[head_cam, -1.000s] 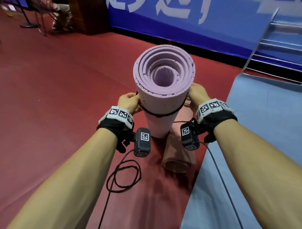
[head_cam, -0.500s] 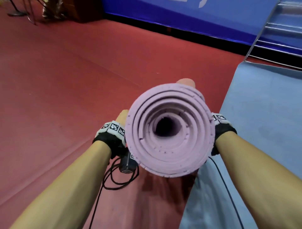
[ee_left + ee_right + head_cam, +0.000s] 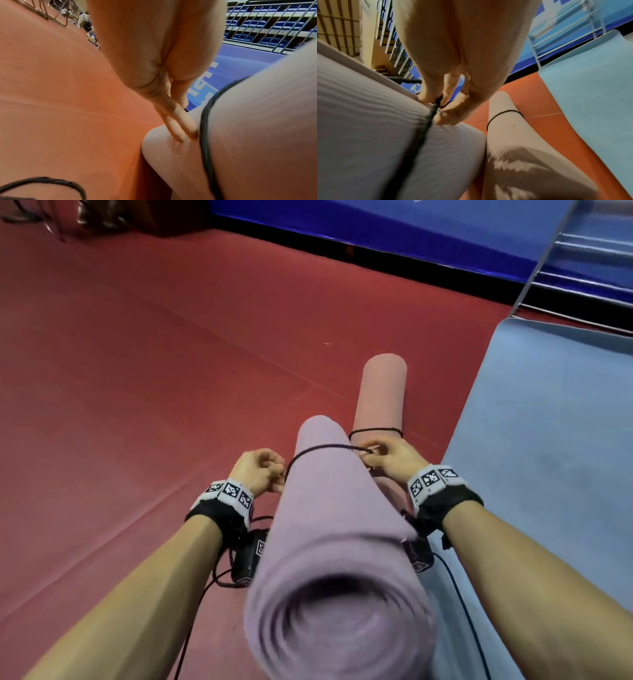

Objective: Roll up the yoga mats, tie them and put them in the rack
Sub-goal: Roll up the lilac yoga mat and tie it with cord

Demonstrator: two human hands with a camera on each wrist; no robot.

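Right, your right hand [image 3: 394, 457] pinches the cord [image 3: 322, 448] atop the purple roll [image 3: 335, 508], centre frame; your left hand [image 3: 260, 470], fist curled, knuckles its side, grip unclear. Soft, springy foam, probably light: hold it mid-roll, beside the cord.

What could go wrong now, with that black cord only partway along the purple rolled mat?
The cord circles the purple mat near its far end only, so the blurred near end could loosen and unroll. The right hand pinches the cord on its own, while the left hand is beside the cord; a slip might let the loop slide off. The roll also crowds the tied pink mat beside it.
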